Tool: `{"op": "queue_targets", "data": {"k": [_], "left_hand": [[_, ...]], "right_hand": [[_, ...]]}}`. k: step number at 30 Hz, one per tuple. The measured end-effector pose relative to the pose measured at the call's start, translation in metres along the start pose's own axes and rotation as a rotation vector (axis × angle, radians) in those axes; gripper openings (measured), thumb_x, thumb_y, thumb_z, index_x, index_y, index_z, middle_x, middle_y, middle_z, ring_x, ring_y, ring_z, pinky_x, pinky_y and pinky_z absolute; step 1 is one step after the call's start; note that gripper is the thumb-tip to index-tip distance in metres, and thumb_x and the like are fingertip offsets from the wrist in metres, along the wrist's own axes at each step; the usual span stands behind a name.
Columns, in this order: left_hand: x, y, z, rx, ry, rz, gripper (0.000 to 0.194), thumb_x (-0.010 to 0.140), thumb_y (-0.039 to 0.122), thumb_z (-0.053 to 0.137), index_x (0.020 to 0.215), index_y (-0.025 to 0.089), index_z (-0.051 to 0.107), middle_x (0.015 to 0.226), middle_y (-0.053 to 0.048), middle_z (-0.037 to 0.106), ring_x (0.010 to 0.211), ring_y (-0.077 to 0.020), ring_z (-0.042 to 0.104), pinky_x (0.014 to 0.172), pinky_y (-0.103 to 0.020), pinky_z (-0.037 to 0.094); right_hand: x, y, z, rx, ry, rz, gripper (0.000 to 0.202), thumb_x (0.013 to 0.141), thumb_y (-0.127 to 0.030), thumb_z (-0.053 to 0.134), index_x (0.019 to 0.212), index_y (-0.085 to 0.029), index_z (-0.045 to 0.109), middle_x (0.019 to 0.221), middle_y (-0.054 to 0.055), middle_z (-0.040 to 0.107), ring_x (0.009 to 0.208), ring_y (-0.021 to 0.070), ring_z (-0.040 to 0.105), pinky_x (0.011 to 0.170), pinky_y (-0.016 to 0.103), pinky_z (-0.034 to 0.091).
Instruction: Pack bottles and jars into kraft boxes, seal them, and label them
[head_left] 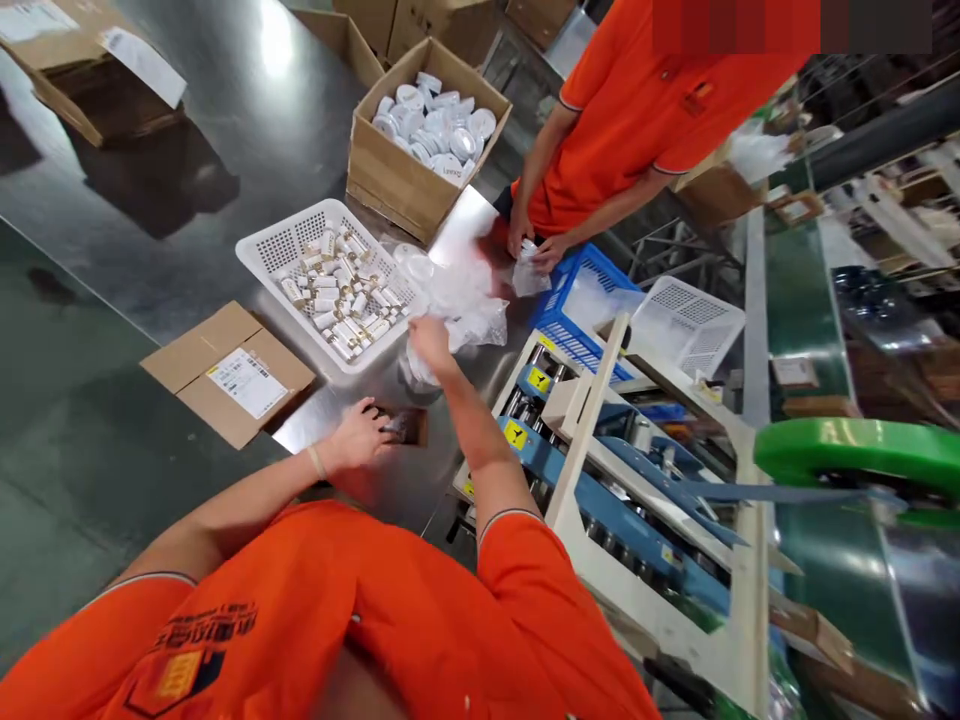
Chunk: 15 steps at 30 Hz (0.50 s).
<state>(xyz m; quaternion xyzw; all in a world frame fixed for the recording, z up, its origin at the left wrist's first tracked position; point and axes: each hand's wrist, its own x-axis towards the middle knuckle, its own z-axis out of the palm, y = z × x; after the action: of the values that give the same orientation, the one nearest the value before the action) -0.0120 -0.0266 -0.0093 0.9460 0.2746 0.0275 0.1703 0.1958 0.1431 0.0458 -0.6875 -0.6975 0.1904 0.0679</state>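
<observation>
My left hand (361,436) lies over the left side of a small brown box (422,428), its fingers spread at a clear plastic item (401,426) inside. My right hand (430,343) is closed at the right corner of a white basket (259,245), above a clear plastic bag (417,370); what its fingers grip is too small to make out. Many small white and gold cylinders (346,295) lie in the basket. More clear bags (469,300) are heaped just beyond my right hand.
An open carton (405,190) of white round pieces stands behind the basket. A flattish carton (225,375) is at left. Across the table, a person (615,140) holds a small bag. Right are a blue crate (559,325) and a taping machine (592,440) with green tape (862,450).
</observation>
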Motion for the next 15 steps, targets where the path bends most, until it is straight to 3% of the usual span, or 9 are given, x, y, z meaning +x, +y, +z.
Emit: {"op": "queue_targets", "data": {"k": [1,3,6,8,10,13,15], "left_hand": [[0.000,0.001,0.000,0.009,-0.001,-0.011,0.027,0.106,0.040,0.065,0.118,0.031,0.087,0.117,-0.009,0.079,0.113,-0.0290,0.066,0.123,-0.055,0.033],[0.001,0.002,0.003,0.016,0.002,-0.029,0.026,0.105,0.043,0.066,0.107,0.028,0.088,0.115,-0.011,0.078,0.114,-0.0307,0.064,0.122,-0.057,0.035],[0.001,0.002,0.007,0.012,0.019,-0.027,0.029,0.107,0.047,0.065,0.112,0.029,0.087,0.131,-0.010,0.077,0.120,-0.0308,0.062,0.122,-0.056,0.036],[0.001,0.001,0.009,0.002,0.016,-0.008,0.030,0.109,0.046,0.063,0.115,0.028,0.086,0.145,-0.008,0.074,0.125,-0.0303,0.061,0.124,-0.056,0.035],[0.002,0.001,0.007,-0.017,-0.010,-0.004,0.029,0.110,0.043,0.061,0.114,0.027,0.085,0.144,-0.008,0.075,0.126,-0.0303,0.061,0.125,-0.056,0.033],[0.003,0.002,-0.001,-0.055,-0.046,-0.025,0.026,0.110,0.041,0.063,0.117,0.027,0.083,0.126,-0.009,0.080,0.121,-0.0318,0.062,0.123,-0.057,0.034],[0.003,0.002,-0.007,-0.080,-0.052,-0.026,0.029,0.109,0.040,0.063,0.128,0.029,0.082,0.123,-0.011,0.079,0.120,-0.0329,0.061,0.121,-0.058,0.034]], "right_hand": [[0.029,-0.009,0.000,-0.040,0.032,0.051,0.028,0.102,-0.016,0.064,0.118,-0.011,0.086,0.120,0.021,0.085,0.119,0.0343,0.079,0.104,0.041,0.060],[0.073,-0.025,0.009,-0.140,-0.019,0.129,0.037,0.104,-0.014,0.061,0.136,-0.006,0.078,0.134,0.026,0.079,0.130,0.0355,0.075,0.112,0.045,0.056],[0.104,-0.040,0.031,-0.222,-0.071,0.185,0.045,0.104,-0.011,0.061,0.146,0.002,0.067,0.134,0.031,0.077,0.130,0.0360,0.075,0.116,0.047,0.053],[0.107,-0.043,0.042,-0.234,-0.095,0.175,0.042,0.103,-0.008,0.061,0.143,0.003,0.068,0.131,0.032,0.077,0.129,0.0358,0.075,0.114,0.046,0.053],[0.103,-0.042,0.041,-0.241,-0.117,0.162,0.039,0.104,-0.007,0.058,0.139,0.001,0.071,0.135,0.031,0.075,0.133,0.0353,0.072,0.112,0.043,0.054],[0.080,-0.033,0.020,-0.241,-0.042,0.139,0.042,0.109,-0.010,0.050,0.147,-0.002,0.066,0.147,0.030,0.067,0.137,0.0356,0.068,0.112,0.043,0.054],[0.048,-0.020,-0.004,-0.231,0.031,0.092,0.043,0.114,-0.015,0.044,0.150,-0.006,0.064,0.150,0.028,0.063,0.132,0.0349,0.069,0.112,0.045,0.054]]}}
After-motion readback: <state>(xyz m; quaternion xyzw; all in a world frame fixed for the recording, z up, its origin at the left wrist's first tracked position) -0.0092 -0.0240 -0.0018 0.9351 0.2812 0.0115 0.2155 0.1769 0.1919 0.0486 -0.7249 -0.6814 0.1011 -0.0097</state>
